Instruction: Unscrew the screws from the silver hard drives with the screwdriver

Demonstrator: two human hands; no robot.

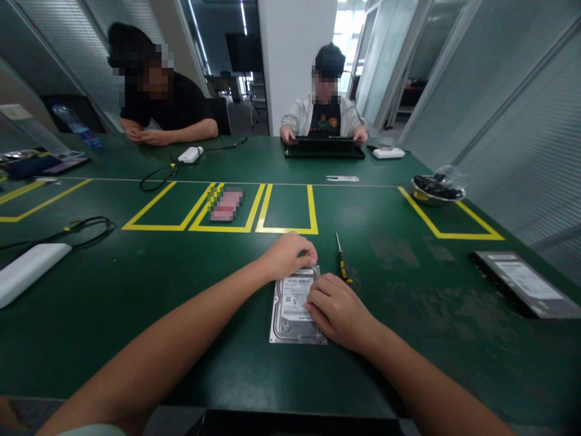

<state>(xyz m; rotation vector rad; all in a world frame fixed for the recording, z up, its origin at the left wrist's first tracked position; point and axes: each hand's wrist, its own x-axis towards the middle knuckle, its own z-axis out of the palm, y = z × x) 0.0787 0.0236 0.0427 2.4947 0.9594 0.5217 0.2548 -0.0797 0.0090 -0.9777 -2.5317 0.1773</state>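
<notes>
A silver hard drive (290,309) with a white printed label lies flat on the green table in front of me. My left hand (293,251) is closed at the drive's far edge, its fingertips bent down by the far right corner. Along the right side of the drive, my right hand (336,306) is curled, thumb and fingers on the label and edge. Whatever may be between the fingertips is hidden. A screwdriver (344,263) with a black and yellow handle lies just beyond my right hand, its shaft pointing away.
Yellow tape outlines (290,231) mark the table, one around a pink, pixelated item (227,206). To the right are a grey boxy device (526,281) and a metal bowl (438,191) of dark parts. A white adapter (31,269) lies left. Two people sit opposite, one holding a dark panel (324,148).
</notes>
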